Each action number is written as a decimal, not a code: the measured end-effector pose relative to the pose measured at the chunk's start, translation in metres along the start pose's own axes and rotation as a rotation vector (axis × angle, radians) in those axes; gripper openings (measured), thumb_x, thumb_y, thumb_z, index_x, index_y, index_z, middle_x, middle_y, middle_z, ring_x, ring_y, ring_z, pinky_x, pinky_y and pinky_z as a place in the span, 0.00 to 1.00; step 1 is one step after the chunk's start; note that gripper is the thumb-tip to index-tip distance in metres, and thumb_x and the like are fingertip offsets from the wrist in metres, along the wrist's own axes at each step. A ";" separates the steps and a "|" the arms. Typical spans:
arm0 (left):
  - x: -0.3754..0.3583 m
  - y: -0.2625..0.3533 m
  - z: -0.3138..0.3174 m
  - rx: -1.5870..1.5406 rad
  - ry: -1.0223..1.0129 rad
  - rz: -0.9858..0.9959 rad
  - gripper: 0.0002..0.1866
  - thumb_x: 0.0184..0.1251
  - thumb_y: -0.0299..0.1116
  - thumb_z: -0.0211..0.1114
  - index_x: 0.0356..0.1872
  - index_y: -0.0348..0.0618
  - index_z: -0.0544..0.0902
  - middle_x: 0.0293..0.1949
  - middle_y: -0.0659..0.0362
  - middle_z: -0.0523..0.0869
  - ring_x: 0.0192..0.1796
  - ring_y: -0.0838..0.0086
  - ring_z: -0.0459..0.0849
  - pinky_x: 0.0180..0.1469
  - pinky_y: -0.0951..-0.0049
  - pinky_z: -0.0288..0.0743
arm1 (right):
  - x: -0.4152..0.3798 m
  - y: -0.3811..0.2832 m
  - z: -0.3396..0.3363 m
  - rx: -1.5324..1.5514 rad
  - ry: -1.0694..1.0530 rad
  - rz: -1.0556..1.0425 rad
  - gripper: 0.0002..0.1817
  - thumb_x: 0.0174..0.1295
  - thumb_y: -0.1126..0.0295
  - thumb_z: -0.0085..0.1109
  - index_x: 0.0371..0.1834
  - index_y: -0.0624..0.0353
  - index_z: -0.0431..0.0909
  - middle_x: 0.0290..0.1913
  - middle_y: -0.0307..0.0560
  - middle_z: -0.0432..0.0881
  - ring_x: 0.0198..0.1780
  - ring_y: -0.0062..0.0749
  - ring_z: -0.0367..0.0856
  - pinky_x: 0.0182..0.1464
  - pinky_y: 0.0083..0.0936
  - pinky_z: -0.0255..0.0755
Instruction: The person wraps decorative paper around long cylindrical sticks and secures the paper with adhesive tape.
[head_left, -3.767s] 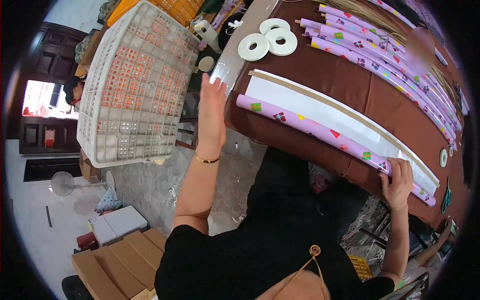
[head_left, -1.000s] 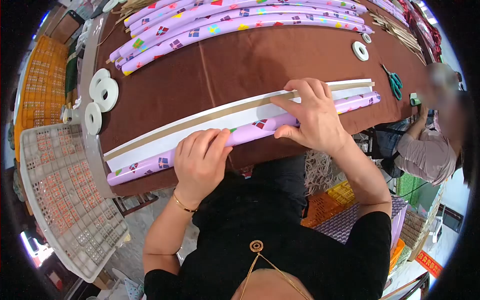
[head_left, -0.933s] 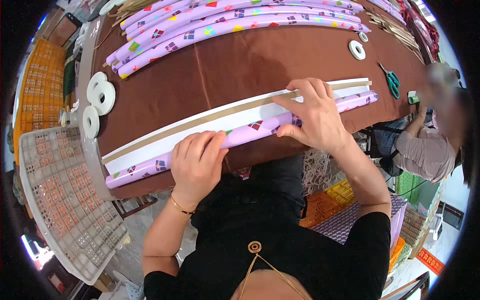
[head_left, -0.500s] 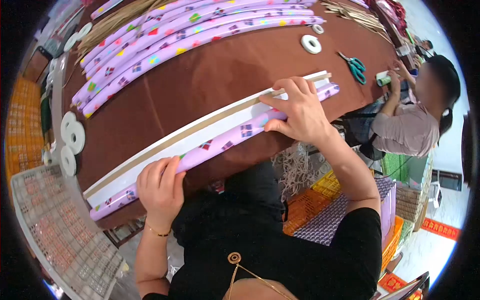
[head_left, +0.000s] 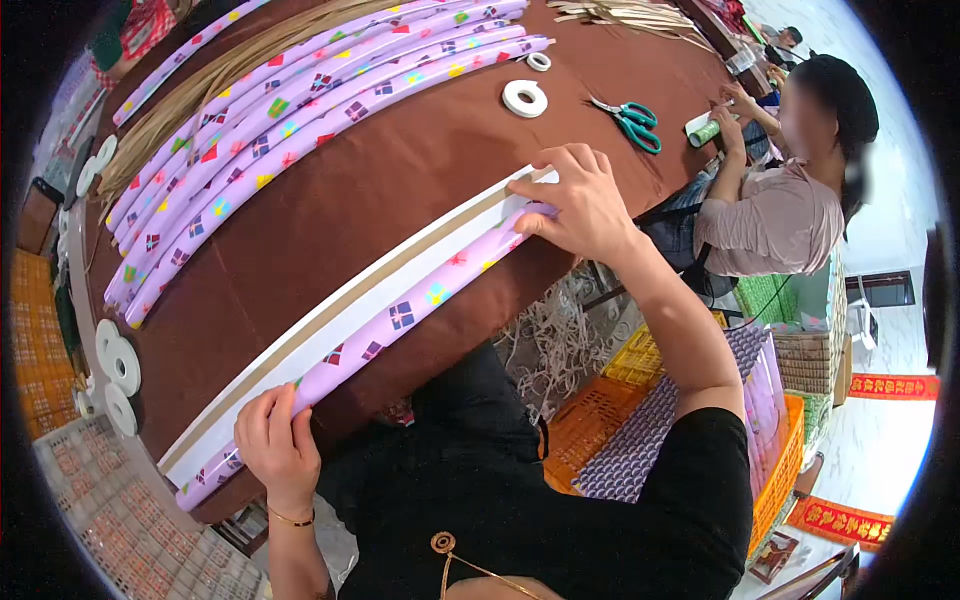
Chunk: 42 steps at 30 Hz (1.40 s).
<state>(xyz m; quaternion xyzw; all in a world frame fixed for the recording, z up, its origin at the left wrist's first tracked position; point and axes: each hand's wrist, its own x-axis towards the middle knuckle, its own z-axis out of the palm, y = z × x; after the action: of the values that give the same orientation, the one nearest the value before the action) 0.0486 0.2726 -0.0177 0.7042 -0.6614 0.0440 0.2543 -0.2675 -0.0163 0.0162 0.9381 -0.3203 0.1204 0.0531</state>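
A roll of lilac wrapping paper (head_left: 400, 318) with a gift-box print lies slantwise along the near edge of the table. Its far flap is unrolled, showing the white inside (head_left: 375, 270) and a brown strip (head_left: 330, 298) running lengthwise. My left hand (head_left: 277, 447) closes around the roll near its lower left end, fingers on top. At the upper right end, my right hand (head_left: 583, 203) grips it, its thumb on the printed roll and its fingertips on the strip and white edge. That end is partly hidden by the right hand.
Several finished lilac rolls (head_left: 300, 130) lie at the back. Teal-handled scissors (head_left: 635, 125) and a white tape ring (head_left: 525, 98) are beyond my right hand; more tape rings (head_left: 122, 365) sit at the left edge. A person (head_left: 775, 205) at the right holds a green roll (head_left: 703, 133).
My right hand has slid along the roll to its far right end, while my left hand keeps its grip. The whole view has turned somewhat to the right.
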 end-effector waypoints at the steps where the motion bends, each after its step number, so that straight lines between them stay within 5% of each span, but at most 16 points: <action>1: 0.000 0.000 0.000 -0.018 -0.003 -0.009 0.14 0.62 0.28 0.65 0.49 0.38 0.81 0.45 0.52 0.81 0.47 0.57 0.79 0.51 0.60 0.71 | -0.001 0.005 0.000 0.006 0.000 0.008 0.27 0.53 0.37 0.58 0.46 0.42 0.87 0.49 0.44 0.77 0.56 0.43 0.70 0.56 0.41 0.62; 19: 0.003 0.003 -0.003 -0.040 -0.033 -0.030 0.13 0.62 0.25 0.64 0.48 0.35 0.81 0.44 0.49 0.81 0.46 0.55 0.78 0.51 0.60 0.70 | -0.020 0.075 0.005 0.006 0.013 0.125 0.22 0.59 0.45 0.58 0.47 0.44 0.87 0.48 0.44 0.79 0.54 0.43 0.71 0.59 0.40 0.62; 27: 0.003 0.001 -0.002 -0.037 -0.027 -0.033 0.14 0.60 0.25 0.65 0.48 0.36 0.81 0.44 0.50 0.81 0.46 0.54 0.78 0.51 0.60 0.70 | -0.037 0.084 0.002 -0.075 0.076 0.398 0.16 0.61 0.56 0.58 0.49 0.47 0.85 0.49 0.45 0.78 0.54 0.45 0.72 0.57 0.39 0.65; 30: -0.003 -0.005 0.002 -0.018 -0.019 -0.042 0.16 0.58 0.26 0.67 0.48 0.40 0.82 0.44 0.51 0.81 0.48 0.54 0.79 0.51 0.60 0.71 | -0.023 0.045 0.000 0.123 0.241 0.226 0.17 0.57 0.69 0.59 0.51 0.57 0.81 0.48 0.50 0.77 0.50 0.48 0.74 0.54 0.40 0.67; 33: 0.000 -0.007 0.000 -0.038 -0.010 -0.046 0.16 0.53 0.27 0.70 0.46 0.42 0.83 0.42 0.53 0.82 0.45 0.54 0.80 0.49 0.59 0.73 | -0.004 -0.026 -0.002 0.257 0.182 0.055 0.18 0.55 0.71 0.60 0.50 0.59 0.81 0.48 0.52 0.77 0.49 0.49 0.74 0.53 0.40 0.68; 42: 0.001 -0.009 -0.006 -0.091 0.087 -0.062 0.17 0.51 0.34 0.71 0.44 0.46 0.83 0.39 0.59 0.82 0.42 0.63 0.81 0.45 0.63 0.74 | 0.016 -0.120 0.020 0.440 0.057 -0.235 0.22 0.46 0.69 0.69 0.48 0.59 0.80 0.44 0.51 0.76 0.47 0.49 0.73 0.51 0.41 0.67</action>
<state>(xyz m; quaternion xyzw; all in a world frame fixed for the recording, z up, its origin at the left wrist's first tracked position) 0.0589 0.2739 -0.0147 0.7096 -0.6288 0.0368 0.3157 -0.1779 0.0655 -0.0018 0.9542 -0.1733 0.2065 -0.1296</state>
